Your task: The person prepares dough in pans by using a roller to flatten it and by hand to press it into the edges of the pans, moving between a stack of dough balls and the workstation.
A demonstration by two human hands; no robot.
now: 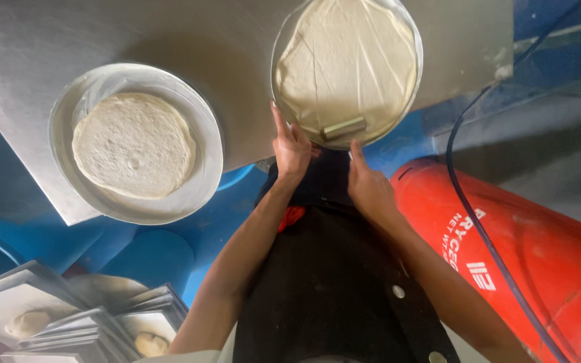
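Left hand (292, 149): fingers straight and together, flat against the near-left rim of the round metal pan (413, 74).
Right hand (369, 185): forefinger up to the rim; grip cannot be told.
Dough sheet (347, 64): spread across the pan.
Small metal cylinder (345, 128): lying on the dough's near edge, long axis left-right, slightly tilted.
Second pan (200, 114): left, holding thicker dough round (134, 144).

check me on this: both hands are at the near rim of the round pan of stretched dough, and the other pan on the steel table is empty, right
Not quite. The other pan is not empty: the head view shows a smaller, thicker round of dough in it. The rest holds: the left hand and right hand are at the near rim of the pan of stretched dough on the steel table.
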